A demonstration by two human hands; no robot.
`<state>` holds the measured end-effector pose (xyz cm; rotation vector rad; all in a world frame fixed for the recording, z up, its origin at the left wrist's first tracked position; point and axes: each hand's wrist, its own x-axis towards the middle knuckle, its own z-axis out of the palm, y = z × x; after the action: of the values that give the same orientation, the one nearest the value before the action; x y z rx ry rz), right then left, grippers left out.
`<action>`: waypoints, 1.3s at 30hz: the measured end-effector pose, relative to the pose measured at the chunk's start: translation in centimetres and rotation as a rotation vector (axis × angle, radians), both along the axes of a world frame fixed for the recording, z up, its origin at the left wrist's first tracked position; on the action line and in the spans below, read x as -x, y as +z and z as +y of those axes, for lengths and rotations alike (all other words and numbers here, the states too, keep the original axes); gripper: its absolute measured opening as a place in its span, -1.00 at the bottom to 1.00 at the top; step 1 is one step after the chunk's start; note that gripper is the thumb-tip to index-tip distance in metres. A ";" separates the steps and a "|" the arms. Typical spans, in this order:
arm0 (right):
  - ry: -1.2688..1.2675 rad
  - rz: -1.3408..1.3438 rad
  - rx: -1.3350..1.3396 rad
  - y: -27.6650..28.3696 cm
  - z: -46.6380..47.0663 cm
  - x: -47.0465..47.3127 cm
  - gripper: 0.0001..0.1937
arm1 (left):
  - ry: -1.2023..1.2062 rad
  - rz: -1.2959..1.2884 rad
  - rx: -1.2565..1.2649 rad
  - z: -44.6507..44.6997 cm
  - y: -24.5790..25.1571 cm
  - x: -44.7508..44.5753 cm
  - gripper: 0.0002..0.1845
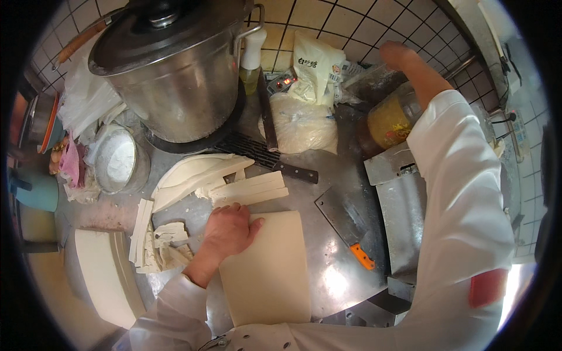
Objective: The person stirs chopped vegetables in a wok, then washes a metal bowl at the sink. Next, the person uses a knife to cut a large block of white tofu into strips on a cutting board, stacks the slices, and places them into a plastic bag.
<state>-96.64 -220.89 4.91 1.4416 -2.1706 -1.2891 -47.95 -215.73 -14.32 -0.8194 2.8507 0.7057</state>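
My left hand (229,229) lies palm down on the upper left corner of a smooth pale dough sheet (268,274). Its thumb points to the right across the sheet, and its fingertips reach the cut dough strips (250,189) just beyond. Far off at the upper right, my right hand (396,55) reaches toward the tiled wall, above a jar with yellow contents (390,115). The fingers are curled beside a flat, translucent, powder-dusted thing (373,83); whether they grip it is unclear. A cleaver (344,221) with an orange handle lies right of the sheet.
A large lidded steel pot (175,87) stands at the back left. Before it lie a dark-handled knife (296,171), a rolling pin (266,114) and curved dough trimmings (193,175). A flour bowl (116,160) and stacked dough sheets (103,274) are at left. Bags (303,125) stand behind.
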 end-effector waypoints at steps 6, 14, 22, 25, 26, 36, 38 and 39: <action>0.176 -0.025 -0.047 4.4 -0.5 -3.3 -0.81 | -0.012 0.031 -0.005 -0.2 -0.7 -0.4 -0.51; 0.233 -0.125 0.055 6.3 -1.9 -9.8 -0.86 | 0.234 0.775 -0.216 -4.4 3.5 2.5 -0.54; 0.351 -0.296 0.154 5.5 -2.4 -12.1 -0.79 | 0.139 0.804 -0.109 -11.1 9.0 17.9 -0.27; 0.275 -0.396 0.144 4.7 -3.5 -12.8 -0.77 | 0.149 0.781 -0.251 -12.9 9.3 22.8 -0.23; 0.292 -0.411 0.133 4.2 -3.7 -13.1 -0.77 | 0.151 0.816 -0.213 -13.3 9.0 24.1 -0.31; 0.683 -0.550 1.299 -2.1 3.7 -17.8 -0.72 | 0.047 0.979 -0.984 -14.8 8.0 27.4 -0.80; 0.570 -0.698 1.488 -5.0 7.6 -20.0 -0.77 | 0.075 1.050 -0.946 -14.4 9.2 27.0 -0.79; 0.376 -0.771 1.466 -6.6 9.3 -21.0 -0.76 | 0.153 1.017 -0.954 -14.2 9.9 26.8 -0.77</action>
<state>-75.69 -211.55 -1.74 1.4477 -2.0313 1.0444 -74.74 -229.96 -4.44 -0.5588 2.4174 2.8135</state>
